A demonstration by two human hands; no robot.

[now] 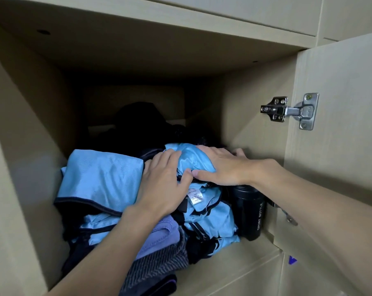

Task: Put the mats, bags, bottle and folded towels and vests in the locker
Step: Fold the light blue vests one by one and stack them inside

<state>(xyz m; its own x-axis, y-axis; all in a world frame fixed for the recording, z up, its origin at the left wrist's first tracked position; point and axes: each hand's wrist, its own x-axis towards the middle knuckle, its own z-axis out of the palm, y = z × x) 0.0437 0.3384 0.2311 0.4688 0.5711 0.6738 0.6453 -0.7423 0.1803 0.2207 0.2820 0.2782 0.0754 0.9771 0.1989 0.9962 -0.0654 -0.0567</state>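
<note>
Too dark to identify: black bundle (142, 122) at locker (240, 116) back. Covered by right hand (221, 167): bottle (250, 212) top. Unreadable: vest label (195, 196).

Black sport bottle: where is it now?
Head view: the bottle stands upright in the locker, between the blue vests and its right wall, below the right hand.

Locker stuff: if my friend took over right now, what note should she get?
Left hand: open, pressing the shiny light-blue vests with black trim.
Right hand: open, on the bunched top vest.
Black plastic sport bottle stands at the right, inside the beige wooden locker.
Purple and grey folded towels lie under the vests; dark bag behind.
Mats not visible.
To do: settle vests, withdraw hands.
</note>
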